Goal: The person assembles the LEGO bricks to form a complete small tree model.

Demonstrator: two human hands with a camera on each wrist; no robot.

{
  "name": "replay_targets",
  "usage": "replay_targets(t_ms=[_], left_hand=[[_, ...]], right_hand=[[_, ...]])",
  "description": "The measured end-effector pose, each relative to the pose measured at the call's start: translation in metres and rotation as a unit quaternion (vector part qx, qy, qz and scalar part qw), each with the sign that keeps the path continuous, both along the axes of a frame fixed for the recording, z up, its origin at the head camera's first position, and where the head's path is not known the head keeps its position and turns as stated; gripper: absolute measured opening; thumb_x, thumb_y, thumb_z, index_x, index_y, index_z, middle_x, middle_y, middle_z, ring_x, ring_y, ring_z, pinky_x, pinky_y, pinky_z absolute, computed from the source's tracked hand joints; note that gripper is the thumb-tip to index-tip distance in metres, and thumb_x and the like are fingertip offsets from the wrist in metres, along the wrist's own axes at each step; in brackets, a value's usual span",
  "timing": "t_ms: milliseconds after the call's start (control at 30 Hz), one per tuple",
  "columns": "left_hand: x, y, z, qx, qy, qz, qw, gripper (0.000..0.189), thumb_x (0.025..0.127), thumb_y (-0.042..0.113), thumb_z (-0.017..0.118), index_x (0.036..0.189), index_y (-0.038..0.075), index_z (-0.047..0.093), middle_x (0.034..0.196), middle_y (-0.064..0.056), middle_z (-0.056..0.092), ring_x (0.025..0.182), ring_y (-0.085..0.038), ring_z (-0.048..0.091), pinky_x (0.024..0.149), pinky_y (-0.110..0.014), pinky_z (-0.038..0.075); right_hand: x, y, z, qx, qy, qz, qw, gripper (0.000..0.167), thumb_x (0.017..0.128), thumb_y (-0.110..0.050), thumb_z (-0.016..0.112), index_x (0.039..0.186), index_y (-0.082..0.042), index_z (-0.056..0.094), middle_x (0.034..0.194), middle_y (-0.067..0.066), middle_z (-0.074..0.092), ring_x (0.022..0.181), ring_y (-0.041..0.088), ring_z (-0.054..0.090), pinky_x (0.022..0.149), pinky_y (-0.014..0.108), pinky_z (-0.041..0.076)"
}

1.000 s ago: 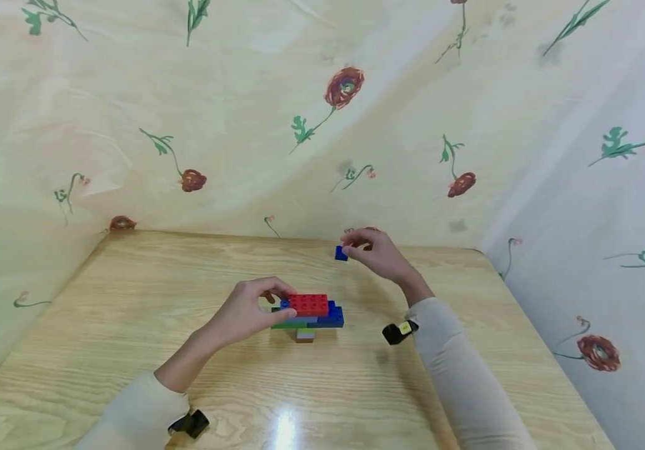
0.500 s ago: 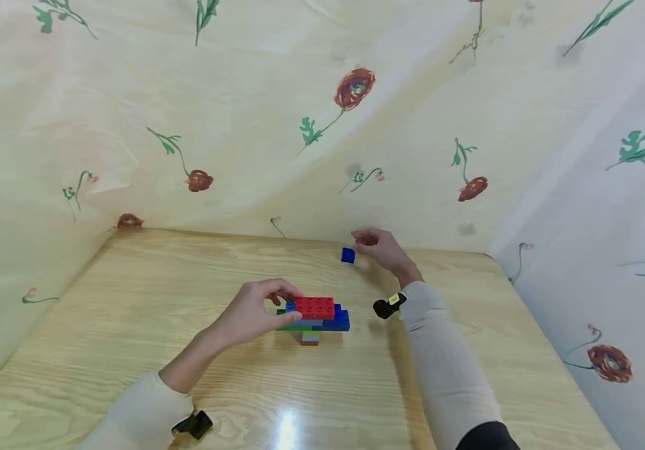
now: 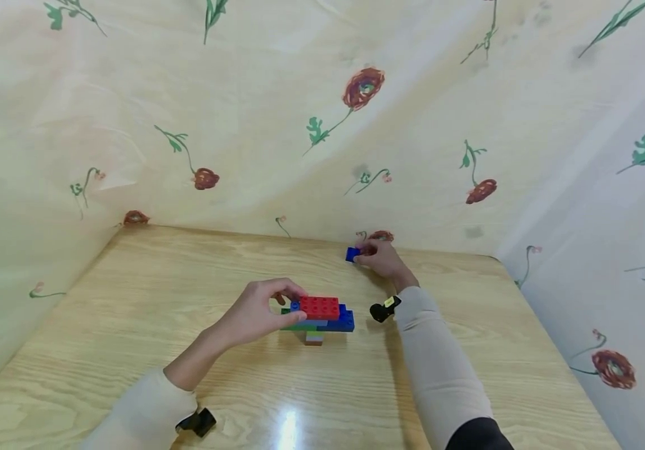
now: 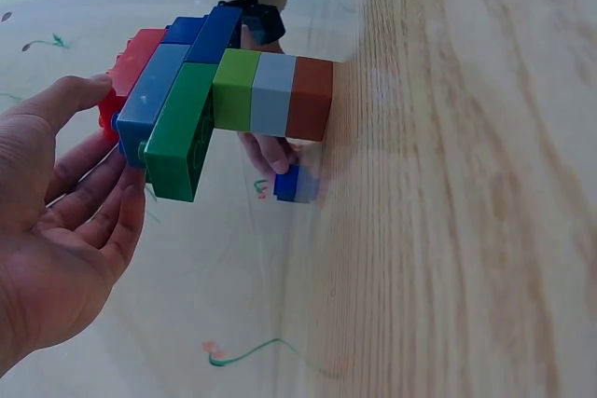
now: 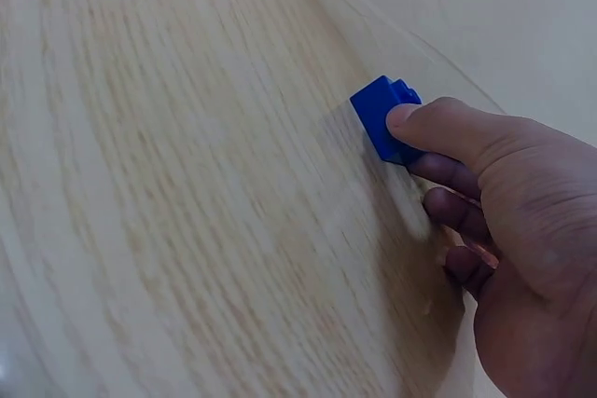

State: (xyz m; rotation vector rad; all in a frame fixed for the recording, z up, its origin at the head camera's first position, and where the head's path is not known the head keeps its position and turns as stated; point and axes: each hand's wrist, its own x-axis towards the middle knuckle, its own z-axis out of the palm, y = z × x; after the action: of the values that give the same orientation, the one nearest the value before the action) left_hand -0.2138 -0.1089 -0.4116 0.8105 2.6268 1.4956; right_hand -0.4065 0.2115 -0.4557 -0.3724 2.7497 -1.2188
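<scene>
Near the middle of the table stands a built stack of toy bricks, with a red brick [image 3: 320, 307] on top. Below it are dark blue, lighter blue and green bricks [image 4: 177, 128], on a narrow column of lime, pale grey and brown bricks [image 4: 311, 98]. My left hand [image 3: 249, 315] grips the stack's left end at the red brick, thumb in front and fingers behind. Farther back, a small blue brick [image 5: 378, 114] sits at the table's rear edge. My right hand [image 3: 380, 258] pinches it, the thumb pressed on its side; the fingertips behind are partly hidden.
The wooden table [image 3: 187, 262] ends at a flower-printed cloth [image 3: 244, 125] that rises behind it and along both sides. Each wrist wears a black camera; the right one [image 3: 384, 309] is close to the stack's right side.
My right hand was beside the small blue brick with its fingers raised, and has lowered to pinch it. The left hand stays on the stack. The whole view has shifted slightly.
</scene>
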Motion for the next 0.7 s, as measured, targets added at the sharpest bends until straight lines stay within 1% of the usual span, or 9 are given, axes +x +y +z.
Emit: replay_targets(t_ms=[200, 367, 533, 700], left_hand=[[0.001, 0.001, 0.0, 0.001, 0.0, 0.0, 1.0, 0.031, 0.091, 0.029, 0.081, 0.12, 0.023, 0.072, 0.116, 0.006, 0.074, 0.102, -0.016, 0.065, 0.092, -0.052, 0.056], [0.002, 0.001, -0.003, 0.009, -0.005, -0.004, 0.9999, 0.031, 0.091, 0.03, 0.08, 0.12, 0.023, 0.071, 0.117, 0.006, 0.073, 0.104, -0.014, 0.065, 0.094, -0.053, 0.056], [0.003, 0.0, -0.002, 0.009, -0.007, -0.003, 0.9999, 0.03, 0.091, 0.031, 0.08, 0.119, 0.024, 0.071, 0.117, 0.006, 0.073, 0.104, -0.015, 0.065, 0.094, -0.053, 0.056], [0.002, 0.0, -0.001, 0.004, -0.01, -0.004, 0.9999, 0.031, 0.091, 0.03, 0.08, 0.119, 0.023, 0.071, 0.117, 0.005, 0.073, 0.104, -0.015, 0.065, 0.094, -0.053, 0.056]], right_hand=[[0.003, 0.002, 0.002, 0.01, -0.002, -0.01, 0.9999, 0.043, 0.097, -0.022, 0.072, 0.134, -0.001, 0.065, 0.122, 0.018, 0.066, 0.109, 0.027, 0.059, 0.091, 0.031, 0.046], [0.009, 0.003, 0.008, -0.003, -0.002, -0.01, 0.9999, 0.041, 0.098, -0.023, 0.07, 0.132, 0.0, 0.065, 0.123, 0.018, 0.064, 0.112, 0.029, 0.058, 0.088, 0.029, 0.047], [0.019, 0.003, 0.019, -0.012, 0.008, -0.004, 0.9999, 0.04, 0.097, -0.022, 0.071, 0.13, -0.001, 0.066, 0.123, 0.017, 0.062, 0.11, 0.028, 0.059, 0.085, 0.027, 0.048], [0.033, 0.003, 0.029, -0.023, 0.015, 0.002, 0.9996, 0.036, 0.097, -0.025, 0.072, 0.127, -0.004, 0.069, 0.122, 0.015, 0.063, 0.107, 0.028, 0.06, 0.083, 0.026, 0.05]])
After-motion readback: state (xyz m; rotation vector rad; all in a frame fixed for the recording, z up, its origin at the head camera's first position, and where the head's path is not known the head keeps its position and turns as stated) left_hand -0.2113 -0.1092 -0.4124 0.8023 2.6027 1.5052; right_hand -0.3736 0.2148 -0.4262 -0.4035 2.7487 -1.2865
